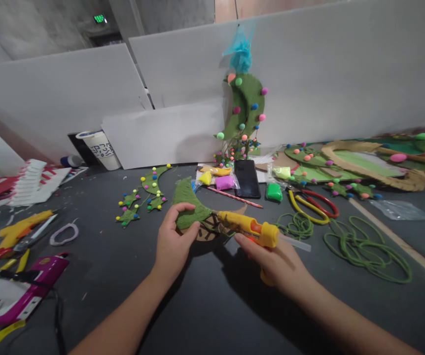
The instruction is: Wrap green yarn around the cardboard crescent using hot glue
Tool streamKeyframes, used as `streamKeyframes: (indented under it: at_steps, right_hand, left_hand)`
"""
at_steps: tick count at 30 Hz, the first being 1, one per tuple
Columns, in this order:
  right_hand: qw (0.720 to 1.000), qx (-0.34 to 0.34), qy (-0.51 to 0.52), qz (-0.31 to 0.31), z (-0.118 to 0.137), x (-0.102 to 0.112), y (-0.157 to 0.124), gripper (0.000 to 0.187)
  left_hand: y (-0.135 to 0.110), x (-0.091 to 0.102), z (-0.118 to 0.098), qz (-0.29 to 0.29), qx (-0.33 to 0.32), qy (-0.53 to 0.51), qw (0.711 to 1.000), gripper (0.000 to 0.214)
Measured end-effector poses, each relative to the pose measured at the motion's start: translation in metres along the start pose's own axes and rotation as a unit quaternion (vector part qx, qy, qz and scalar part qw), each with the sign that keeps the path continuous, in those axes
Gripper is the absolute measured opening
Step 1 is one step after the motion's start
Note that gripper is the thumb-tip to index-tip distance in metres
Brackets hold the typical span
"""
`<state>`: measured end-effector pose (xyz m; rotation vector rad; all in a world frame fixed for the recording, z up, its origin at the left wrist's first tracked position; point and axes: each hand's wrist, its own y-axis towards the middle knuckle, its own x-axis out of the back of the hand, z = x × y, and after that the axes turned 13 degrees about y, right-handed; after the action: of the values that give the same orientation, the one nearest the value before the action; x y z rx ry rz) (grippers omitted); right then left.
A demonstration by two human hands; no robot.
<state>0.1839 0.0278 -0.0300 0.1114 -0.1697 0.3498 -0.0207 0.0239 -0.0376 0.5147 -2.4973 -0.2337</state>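
My left hand point(176, 235) pinches a crescent-shaped cardboard piece point(189, 201), partly covered in green cord and partly bare brown with dark marks. My right hand point(277, 261) grips a yellow hot glue gun point(245, 224) with a clear glue stick protruding from its back. The gun's nozzle is at the edge of the green covering, close to the left fingers; whether it touches cannot be seen. Coils of green cord point(368, 251) lie to the right of my right hand.
Beyond my hands lie a phone point(247, 178), bagged clay point(273, 191), a pink striped stick point(234, 197) and red-and-yellow scissors point(314, 204). Green pom-pom decorations point(153, 182) lie left of centre; a decorated crescent point(249, 106) leans on the white board. A purple power strip point(31, 291) sits at left.
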Motion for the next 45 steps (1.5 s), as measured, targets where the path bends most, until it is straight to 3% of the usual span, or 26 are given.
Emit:
streamKeyframes:
  at_steps: [7, 14, 28, 37, 45]
  right_hand:
    - [1.0, 0.02, 0.0, 0.005, -0.0037, 0.0004, 0.0001, 0.024]
    - [0.999, -0.011, -0.006, -0.038, 0.0, 0.004, 0.0007, 0.034]
    - [1.0, 0.019, 0.007, 0.008, 0.0043, 0.0029, 0.0003, 0.023]
    - [0.999, 0.042, 0.0, 0.022, -0.001, 0.0001, -0.0001, 0.025]
    - [1.0, 0.025, -0.014, -0.01, -0.0027, 0.0017, 0.0, 0.028]
  left_hand:
    - [0.0011, 0.0003, 0.0016, 0.003, 0.009, 0.0, 1.0, 0.026]
    - [0.0019, 0.0018, 0.0037, -0.003, 0.01, -0.008, 1.0, 0.027]
    - [-0.0005, 0.0012, 0.0001, 0.0, 0.003, 0.0, 1.0, 0.027]
    - [0.001, 0.0008, 0.0002, -0.004, 0.007, 0.006, 1.0, 0.027]
    - [-0.0014, 0.0009, -0.0023, 0.005, 0.006, 0.0, 1.0, 0.026]
